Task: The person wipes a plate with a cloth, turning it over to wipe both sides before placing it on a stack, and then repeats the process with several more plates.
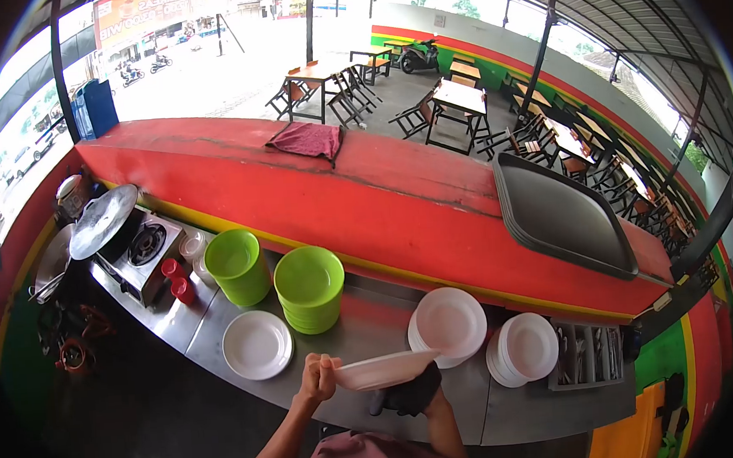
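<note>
On my feed the left hand [318, 376] was clenched on the left rim of a white plate [385, 369], thumb on top and fingers curled beneath. The plate was held in the air, nearly level, above the near edge of the steel counter [364, 334] and close to the person's chest. The right hand [432, 401] sat just under the plate's right side, bunched around a dark cloth [402, 392] that touched the plate's underside. The cloth hid most of those fingers, but they looked closed on it.

On the counter to the left lay a single white plate [257, 345]. Behind it stood a stack of green bowls [309, 287] and a green tub [237, 265]. Two stacks of white plates [449, 323] [525, 347] were to the right, with a cutlery tray [588, 356] beyond them. A gas stove [145, 247] stood at the far left with red cups [176, 278] beside it.

A red cloth [306, 139] and a dark serving tray [563, 217] rested on the red ledge [398, 193] above the counter.

The only writing I found was on an orange banner [147, 7] across the street. I saw large pale letters on it, but they were too blurred for me to read. I saw no brand marks on the plates or bowls.
</note>
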### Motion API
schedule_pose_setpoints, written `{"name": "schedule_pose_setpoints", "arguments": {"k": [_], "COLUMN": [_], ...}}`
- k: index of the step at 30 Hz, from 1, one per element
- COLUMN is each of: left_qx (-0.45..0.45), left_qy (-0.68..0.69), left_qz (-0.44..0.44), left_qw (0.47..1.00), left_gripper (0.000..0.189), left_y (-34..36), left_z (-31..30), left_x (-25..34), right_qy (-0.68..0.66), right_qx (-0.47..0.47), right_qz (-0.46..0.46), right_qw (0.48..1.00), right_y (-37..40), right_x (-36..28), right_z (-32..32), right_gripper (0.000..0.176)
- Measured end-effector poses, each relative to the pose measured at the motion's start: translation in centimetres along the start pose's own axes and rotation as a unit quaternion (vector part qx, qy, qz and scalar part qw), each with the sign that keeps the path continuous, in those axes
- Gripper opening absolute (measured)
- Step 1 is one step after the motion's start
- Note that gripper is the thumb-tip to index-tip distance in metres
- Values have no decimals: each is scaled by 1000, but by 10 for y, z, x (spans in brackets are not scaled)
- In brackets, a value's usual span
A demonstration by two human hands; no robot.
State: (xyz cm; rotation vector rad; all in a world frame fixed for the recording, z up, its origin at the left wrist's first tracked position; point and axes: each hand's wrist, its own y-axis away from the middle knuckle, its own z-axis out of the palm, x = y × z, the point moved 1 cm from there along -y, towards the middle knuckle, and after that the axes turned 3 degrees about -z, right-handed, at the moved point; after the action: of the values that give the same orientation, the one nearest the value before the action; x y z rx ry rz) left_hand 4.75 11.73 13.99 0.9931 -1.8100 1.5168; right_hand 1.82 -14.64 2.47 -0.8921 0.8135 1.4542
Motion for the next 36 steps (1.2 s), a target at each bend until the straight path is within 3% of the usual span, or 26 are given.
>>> {"name": "schedule_pose_setpoints", "arguments": {"k": [1, 3, 5, 8, 9, 10, 13, 14, 17, 18, 20, 21, 24, 30, 32, 36], "left_qx": [-23, -41, -31, 3, 22, -28, -37, -86, -174, -192, -180, -176, -133, -115, -116, -202], "left_qy": [23, 51, 59, 92, 105, 137, 184, 232, 198, 201, 197, 195, 247, 140, 109, 77], "left_qz": [16, 17, -11, -144, -197, -247, -264, -343, -436, -436, -432, -427, -430, -343, -307, -360], "left_qw": [999, 998, 998, 985, 975, 959, 946, 906, 860, 856, 861, 865, 858, 922, 938, 907], "left_gripper": [57, 57, 57, 50, 48, 40, 46, 51, 49, 47, 43, 41, 36, 35, 35, 36], "left_y": [-9, -21, -30, -38, -39, -39, -38, -30, -28, -30, -17, -11, -14, -11, -12, -20], "left_z": [-7, -17, -22, -20, -18, -22, -15, -16, -25, -26, -21, -18, -7, 21, 30, 41], "left_x": [-8, -18, -21, -33, -38, -44, -67, -82, -82, -81, -101, -112, -113, -139, -146, -145], "right_qy": [-2, 159, 466, 459, 477, 495, 590, 575, 526, 431, 179, 46, -4, -81, -32, 116], "right_qx": [-5, -7, 1, 34, 23, 12, 45, 67, 126, 158, 208, 228, 315, 327, 362, 351], "right_qz": [-20, -81, -163, -195, -202, -209, -164, -170, -192, -85, -38, -17, 19, -21, -5, -8], "right_qw": [1000, 984, 870, 866, 855, 843, 790, 797, 819, 884, 961, 972, 949, 941, 932, 929], "right_y": [-3, -8, -19, -32, -36, -40, -36, -36, -37, -33, -29, -28, -26, -14, -7, 10], "right_x": [-9, -32, -67, -128, -119, -110, -119, -120, -120, -50, -34, -29, -21, -13, -7, -4], "right_z": [13, 40, 77, 171, 153, 134, 130, 133, 141, 76, 68, 66, 62, 82, 77, 65], "right_gripper": [52, 52, 51, 43, 40, 37, 37, 37, 36, 32, 33, 33, 36, 40, 43, 44]}}
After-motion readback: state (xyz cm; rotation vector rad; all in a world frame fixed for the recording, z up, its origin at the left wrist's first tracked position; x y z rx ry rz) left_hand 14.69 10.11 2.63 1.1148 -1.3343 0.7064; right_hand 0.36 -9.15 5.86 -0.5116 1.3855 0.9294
